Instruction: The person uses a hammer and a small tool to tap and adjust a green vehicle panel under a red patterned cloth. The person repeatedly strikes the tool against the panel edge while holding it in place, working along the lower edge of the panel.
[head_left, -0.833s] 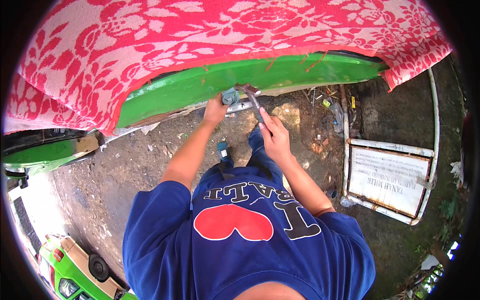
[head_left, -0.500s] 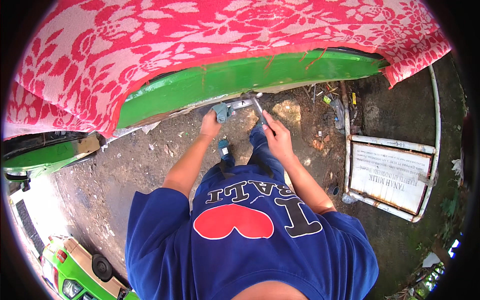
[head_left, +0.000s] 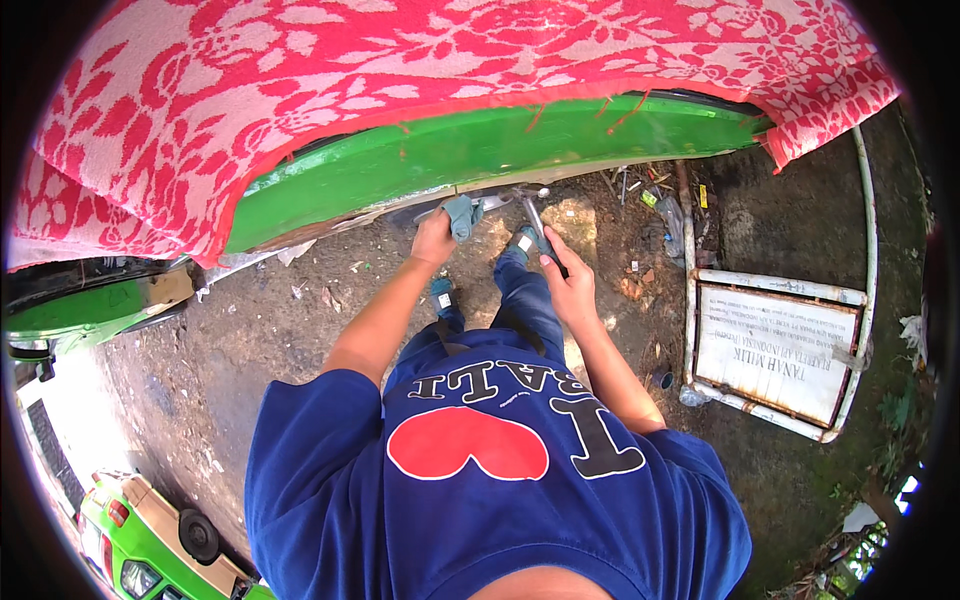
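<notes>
My left hand (head_left: 433,238) is closed on a teal-grey cloth bundle (head_left: 462,216), just below the lower edge of the green vehicle panel (head_left: 510,140). My right hand (head_left: 563,268) grips a hammer (head_left: 537,225) by its handle, head up and toward the panel's lower edge. A silver and dark metal strip (head_left: 490,202) shows behind the cloth and hammer; whether the hammer head touches it, I cannot tell. A red and pink floral cloth (head_left: 450,50) drapes over the panel.
A rusty white-framed signboard (head_left: 773,352) lies on the dirty ground to my right, with litter (head_left: 665,210) near it. At left is another green vehicle part (head_left: 95,305) with a dark mirror. A green and beige car (head_left: 150,525) stands at lower left. My feet are beneath my hands.
My right hand and the hammer have shifted right, the head a little lower. My left hand dipped with the cloth, then rose slightly. My right foot shows farther forward.
</notes>
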